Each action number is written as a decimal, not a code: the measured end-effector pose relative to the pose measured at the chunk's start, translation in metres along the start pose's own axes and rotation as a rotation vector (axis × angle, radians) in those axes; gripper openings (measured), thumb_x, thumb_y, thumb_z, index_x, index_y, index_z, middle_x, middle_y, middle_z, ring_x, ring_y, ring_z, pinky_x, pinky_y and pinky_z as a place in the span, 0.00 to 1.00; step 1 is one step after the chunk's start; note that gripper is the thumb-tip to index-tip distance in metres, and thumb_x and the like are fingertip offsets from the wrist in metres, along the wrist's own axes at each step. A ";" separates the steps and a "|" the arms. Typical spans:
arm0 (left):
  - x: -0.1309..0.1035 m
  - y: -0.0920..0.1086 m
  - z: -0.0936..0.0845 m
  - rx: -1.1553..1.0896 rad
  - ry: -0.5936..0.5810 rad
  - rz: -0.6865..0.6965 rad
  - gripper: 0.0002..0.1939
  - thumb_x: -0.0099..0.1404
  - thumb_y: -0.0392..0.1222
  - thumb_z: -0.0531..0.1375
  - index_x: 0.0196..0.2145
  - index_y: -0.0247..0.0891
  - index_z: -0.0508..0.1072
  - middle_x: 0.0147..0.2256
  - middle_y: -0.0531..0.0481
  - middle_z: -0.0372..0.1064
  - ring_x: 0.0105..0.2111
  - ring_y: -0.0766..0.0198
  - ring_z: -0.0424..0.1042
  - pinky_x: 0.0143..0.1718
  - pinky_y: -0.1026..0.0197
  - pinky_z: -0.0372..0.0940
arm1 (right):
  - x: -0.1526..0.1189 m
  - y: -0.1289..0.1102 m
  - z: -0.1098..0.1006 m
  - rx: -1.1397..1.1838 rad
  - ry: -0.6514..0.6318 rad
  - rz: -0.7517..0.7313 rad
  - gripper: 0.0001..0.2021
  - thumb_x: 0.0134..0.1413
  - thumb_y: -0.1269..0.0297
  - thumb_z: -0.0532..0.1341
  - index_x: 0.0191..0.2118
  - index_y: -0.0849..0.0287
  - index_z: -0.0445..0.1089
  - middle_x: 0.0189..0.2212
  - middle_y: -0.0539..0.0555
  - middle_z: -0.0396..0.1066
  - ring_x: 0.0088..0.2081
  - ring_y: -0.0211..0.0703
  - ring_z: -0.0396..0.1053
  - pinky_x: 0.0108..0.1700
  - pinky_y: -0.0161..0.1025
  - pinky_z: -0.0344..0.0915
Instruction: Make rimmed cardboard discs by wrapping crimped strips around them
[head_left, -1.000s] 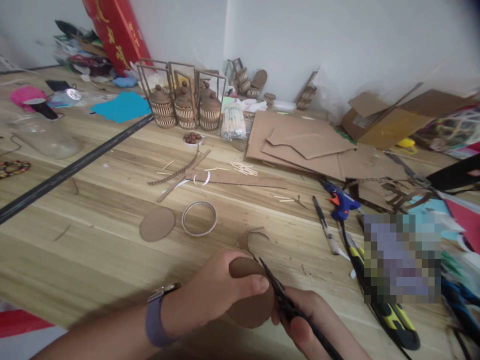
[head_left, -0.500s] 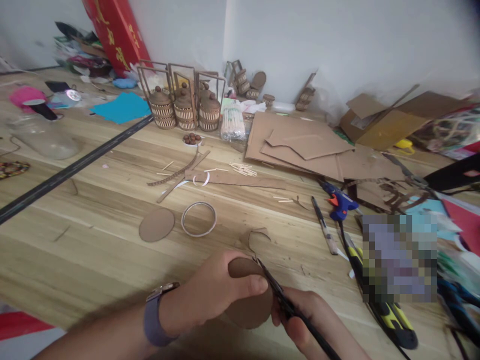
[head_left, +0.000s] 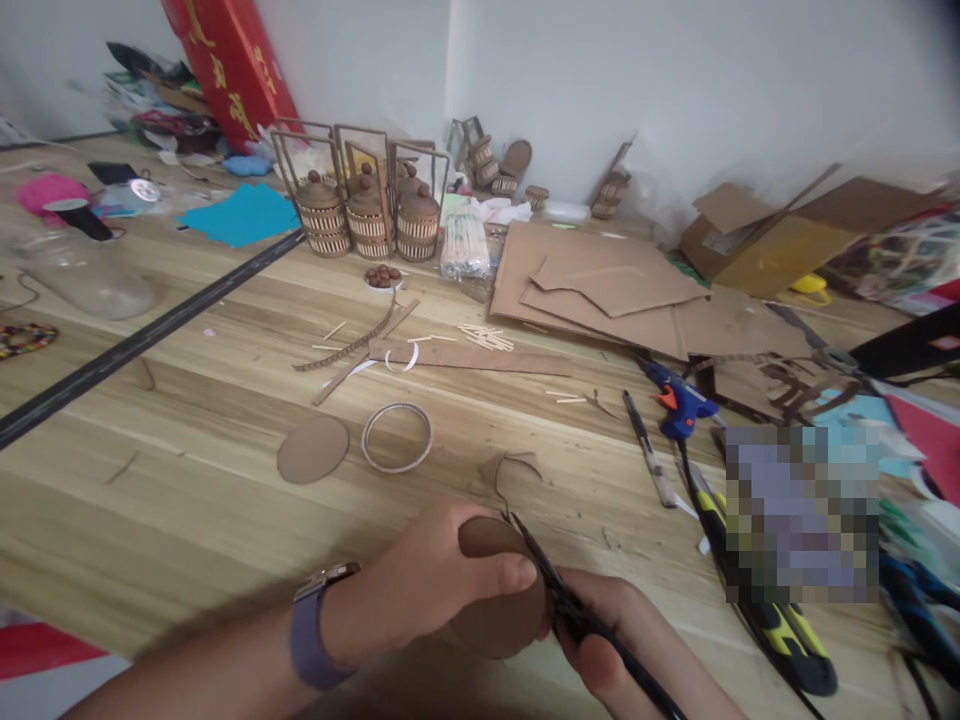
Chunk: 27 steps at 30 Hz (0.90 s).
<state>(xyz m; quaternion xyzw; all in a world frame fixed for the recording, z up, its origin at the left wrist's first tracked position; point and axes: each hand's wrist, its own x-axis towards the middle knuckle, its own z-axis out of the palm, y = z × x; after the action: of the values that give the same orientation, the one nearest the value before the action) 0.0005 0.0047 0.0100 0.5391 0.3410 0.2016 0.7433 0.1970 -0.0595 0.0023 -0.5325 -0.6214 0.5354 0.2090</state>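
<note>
A round cardboard disc (head_left: pixel 502 615) is gripped in my left hand (head_left: pixel 442 575), with the thumb across its face and the fingers behind it. My right hand (head_left: pixel 607 630) is closed around black scissors (head_left: pixel 559 590), whose blades lie along the disc's upper right edge. Just beyond the blade tips a thin curled cardboard offcut (head_left: pixel 519 464) rests on the table. Farther left are a second cardboard disc (head_left: pixel 313 449) lying flat and a tape ring (head_left: pixel 397 438). The far side of the held disc is hidden by my left hand.
Cardboard sheets (head_left: pixel 585 280) lie at the back right. A blue glue gun (head_left: pixel 681 398), a pen-like tool (head_left: pixel 649 450) and a yellow-black utility knife (head_left: pixel 780 630) lie to the right. Small lidded baskets with tall handles (head_left: pixel 371 220) stand behind, near a dish of brown beads (head_left: pixel 383 278).
The scissor blades have closed together a little at the disc's edge. Both hands stay almost in place, and the left hand keeps its hold on the disc.
</note>
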 end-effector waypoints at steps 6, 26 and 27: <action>0.000 -0.001 0.000 -0.027 -0.020 0.018 0.15 0.61 0.51 0.64 0.37 0.36 0.79 0.35 0.49 0.78 0.38 0.57 0.74 0.41 0.59 0.66 | 0.000 -0.007 0.001 0.020 0.020 0.035 0.41 0.40 0.19 0.42 0.26 0.59 0.63 0.21 0.47 0.53 0.24 0.35 0.49 0.27 0.35 0.49; 0.001 -0.005 -0.001 -0.080 -0.074 0.040 0.14 0.61 0.49 0.64 0.37 0.35 0.78 0.35 0.48 0.77 0.38 0.58 0.73 0.41 0.59 0.65 | 0.000 -0.002 -0.003 -0.022 0.010 0.065 0.43 0.35 0.18 0.44 0.25 0.59 0.65 0.18 0.46 0.52 0.23 0.35 0.49 0.25 0.35 0.45; 0.001 -0.006 0.000 -0.071 -0.071 0.031 0.14 0.61 0.49 0.64 0.37 0.35 0.78 0.35 0.48 0.77 0.37 0.58 0.73 0.40 0.60 0.65 | 0.000 -0.003 -0.003 -0.024 0.008 0.055 0.42 0.35 0.18 0.44 0.25 0.59 0.65 0.18 0.45 0.50 0.23 0.35 0.47 0.25 0.35 0.44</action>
<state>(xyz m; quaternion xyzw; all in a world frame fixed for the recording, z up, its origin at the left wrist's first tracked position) 0.0007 0.0039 0.0038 0.5244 0.2988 0.2059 0.7703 0.1984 -0.0579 0.0061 -0.5539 -0.6121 0.5314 0.1900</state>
